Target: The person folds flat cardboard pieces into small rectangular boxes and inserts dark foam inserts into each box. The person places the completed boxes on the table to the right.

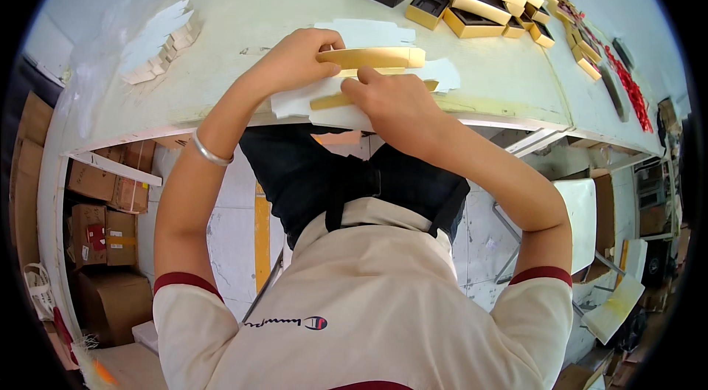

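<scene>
Hands work at the near edge of the pale green tabletop (243,14), where we fold a flat white die-cut cardboard blank with gold-coloured panels (383,58). Our left hand (295,58) pinches the upright gold flap narrowly between thumb and fingers; our right hand (394,102) presses flat on the lower gold strip, fingers closed on the sheet. We judge this box barely begun: one wall stands, the rest lies flat. A cluster of finished gold-rimmed box trays with dark inserts (472,2) sits far right, a stack of white blanks (158,43) waits far left.
</scene>
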